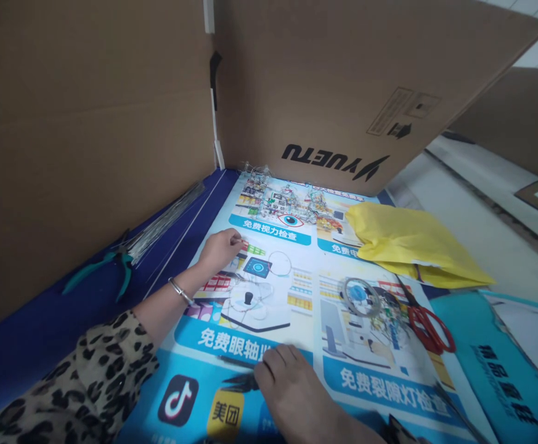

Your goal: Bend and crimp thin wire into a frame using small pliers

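Observation:
My left hand (pixel 222 250) reaches in over the printed sheet (pixel 303 345), fingers closed in a pinch. Whatever it holds is too small or hidden to name. A thin wire ring (pixel 280 263) lies just right of its fingertips. My right hand (pixel 296 391), lower down, is curled around a tool with two dark, slender jaws (pixel 238 375), which look like pliers. The jaws stick out to the left and stand a little apart. My palm hides the handles. Between my hands, more fine wire loops (pixel 250 296) lie on the sheet.
Cardboard walls (pixel 342 74) stand behind and to the left. At left are teal-handled pliers (pixel 121 265) by a bundle of wires (pixel 167 222). A wire coil (pixel 360 296), red-handled scissors (pixel 430 327), a yellow bag (pixel 407 240) and a teal packet (pixel 472 345) lie at right.

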Demonstrator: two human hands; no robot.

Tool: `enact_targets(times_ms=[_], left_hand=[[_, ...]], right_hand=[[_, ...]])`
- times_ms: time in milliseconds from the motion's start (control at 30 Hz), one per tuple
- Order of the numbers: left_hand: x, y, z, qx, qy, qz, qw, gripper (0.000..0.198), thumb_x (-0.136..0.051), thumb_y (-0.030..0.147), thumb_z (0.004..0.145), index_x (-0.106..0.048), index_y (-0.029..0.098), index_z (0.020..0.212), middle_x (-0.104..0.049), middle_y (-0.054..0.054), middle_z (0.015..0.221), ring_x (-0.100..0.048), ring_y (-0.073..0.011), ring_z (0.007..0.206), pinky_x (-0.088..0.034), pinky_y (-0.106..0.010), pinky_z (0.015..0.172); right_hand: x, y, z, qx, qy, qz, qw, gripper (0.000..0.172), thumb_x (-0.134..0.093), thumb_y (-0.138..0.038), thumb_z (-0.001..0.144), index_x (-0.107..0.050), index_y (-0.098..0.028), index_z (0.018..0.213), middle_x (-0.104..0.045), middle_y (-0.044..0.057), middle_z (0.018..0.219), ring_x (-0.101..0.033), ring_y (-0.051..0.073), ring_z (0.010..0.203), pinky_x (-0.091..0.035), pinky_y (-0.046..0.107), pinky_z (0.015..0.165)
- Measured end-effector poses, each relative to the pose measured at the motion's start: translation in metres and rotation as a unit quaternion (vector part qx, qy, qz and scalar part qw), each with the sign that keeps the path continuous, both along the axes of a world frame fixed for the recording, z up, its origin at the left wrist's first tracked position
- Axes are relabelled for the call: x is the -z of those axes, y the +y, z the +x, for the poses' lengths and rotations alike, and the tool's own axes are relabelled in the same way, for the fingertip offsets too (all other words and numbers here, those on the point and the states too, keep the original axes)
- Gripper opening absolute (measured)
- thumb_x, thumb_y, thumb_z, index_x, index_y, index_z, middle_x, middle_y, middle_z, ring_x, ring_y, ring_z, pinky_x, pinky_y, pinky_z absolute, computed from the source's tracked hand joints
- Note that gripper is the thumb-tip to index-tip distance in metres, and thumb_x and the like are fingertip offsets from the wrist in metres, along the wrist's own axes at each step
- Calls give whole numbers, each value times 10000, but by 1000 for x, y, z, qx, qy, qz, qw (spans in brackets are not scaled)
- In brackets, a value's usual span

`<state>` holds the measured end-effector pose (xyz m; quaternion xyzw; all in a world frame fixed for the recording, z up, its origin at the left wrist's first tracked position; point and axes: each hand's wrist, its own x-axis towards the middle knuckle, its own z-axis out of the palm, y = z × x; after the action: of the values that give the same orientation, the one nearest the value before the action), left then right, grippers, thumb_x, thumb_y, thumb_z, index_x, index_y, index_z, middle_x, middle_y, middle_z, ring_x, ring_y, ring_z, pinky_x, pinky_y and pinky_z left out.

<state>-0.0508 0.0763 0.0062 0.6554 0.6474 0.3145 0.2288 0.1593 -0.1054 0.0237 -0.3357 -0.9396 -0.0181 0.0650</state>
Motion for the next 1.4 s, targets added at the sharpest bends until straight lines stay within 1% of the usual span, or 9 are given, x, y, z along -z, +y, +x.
enact_targets(times_ms=[233, 467, 567, 700, 833, 933, 1033, 1133, 1400], left_hand=[[1, 0, -1, 3, -4, -3, 1000, 142, -607, 334, 729, -642, 209, 786, -687, -25, 779, -613, -173, 715, -390, -237, 604], [-5, -2, -1, 0, -14, -16, 1000, 153, -587, 338, 737, -643, 201, 777, -680, -14, 755, -603, -164, 702, -384, -231, 601], [-8, -3, -2, -3, -25, -27, 999, 171, -556, 343, 752, -645, 198, 772, -670, -3, 693, -597, -158, 671, -383, -229, 590], [-9, -4, -3, -9, -55, -43, 997, 181, -530, 340, 755, -633, 191, 765, -637, 14, 605, -578, -133, 569, -385, -217, 542], [-7, -2, -6, -18, -94, -61, 994, 213, -502, 355, 759, -613, 175, 777, -599, 22, 543, -533, -108, 448, -375, -201, 455], [-10, 1, -12, -17, -111, -56, 992, 228, -505, 364, 750, -616, 168, 787, -591, 18, 531, -551, -119, 480, -382, -196, 453], [-20, 2, -17, -5, -121, -36, 992, 219, -517, 356, 743, -615, 166, 792, -609, 14, 585, -572, -119, 559, -406, -193, 510], [-38, -1, -20, 33, -119, -14, 992, 234, -509, 354, 763, -625, 157, 813, -619, 6, 621, -568, -120, 589, -407, -200, 536], [-83, -26, -8, 160, 62, 51, 984, 221, -491, 299, 812, -670, 174, 846, -677, -10, 790, -593, -134, 707, -407, -224, 636]], right_hand=[[2, 6, 7, -8, -17, -68, 998, 116, -587, -129, 718, -524, -181, 801, -564, 38, 783, -475, 191, 712, -347, 331, 672], [-11, 15, 12, 10, -33, -249, 968, 233, -461, -98, 739, -541, -175, 943, -572, 75, 964, -483, 206, 857, -372, 334, 788], [-17, 19, 17, 25, 7, -296, 955, 259, -398, -89, 770, -540, -171, 970, -569, 79, 1000, -484, 207, 898, -378, 335, 818], [-23, 29, 24, 55, 113, -360, 924, 378, -412, -135, 806, -475, -198, 1173, -549, 71, 1129, -475, 189, 1032, -361, 308, 900], [-26, 41, 26, 111, 159, -420, 887, 187, -447, -203, 815, -604, -208, 917, -611, 29, 902, -541, 152, 838, -409, 255, 754], [-26, 49, 28, 168, 186, -460, 852, 177, -469, -198, 783, -622, -217, 870, -620, -2, 809, -545, 127, 737, -408, 220, 658], [-25, 56, 34, 205, 197, -479, 831, 165, -489, -195, 752, -628, -213, 840, -619, -19, 764, -539, 115, 697, -398, 198, 610], [-26, 63, 40, 193, 189, -492, 828, 118, -507, -229, 747, -618, -198, 772, -613, -23, 734, -530, 109, 680, -394, 190, 600], [-30, 69, 46, 157, 147, -476, 852, 117, -504, -253, 744, -598, -184, 737, -575, -29, 679, -494, 91, 620, -357, 183, 561]])
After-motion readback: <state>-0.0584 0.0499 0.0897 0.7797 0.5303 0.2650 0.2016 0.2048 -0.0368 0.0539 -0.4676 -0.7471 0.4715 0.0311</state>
